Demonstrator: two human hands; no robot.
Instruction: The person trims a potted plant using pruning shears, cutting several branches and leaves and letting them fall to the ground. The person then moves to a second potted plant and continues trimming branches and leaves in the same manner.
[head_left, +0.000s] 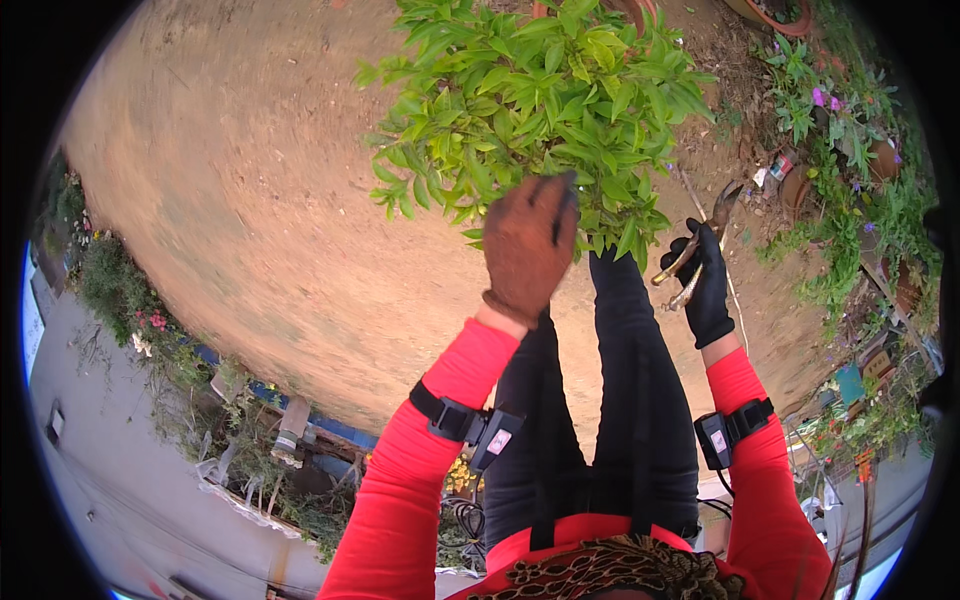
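Observation:
A leafy green potted shrub (540, 112) stands before me, its foliage hiding most of the pot. My left hand (532, 247), in a brown glove with dark fingertips, is at the shrub's near edge. Its fingertips are partly among the leaves, so a hold on a stem cannot be made out. To the right of the shrub, my right hand (701, 277), in a black glove, grips metal pruning shears (720, 214). Their dark blades point up and away from the leaves, and their worn handles lie across the fingers.
Bare soil (247, 195) spreads left of the shrub. On the right are flowering plants (832, 112), a terracotta pot rim (795, 26) and a small can (782, 163). More planted containers line the lower left beside grey paving (150, 450). Black cable (469, 517) hangs near my left arm.

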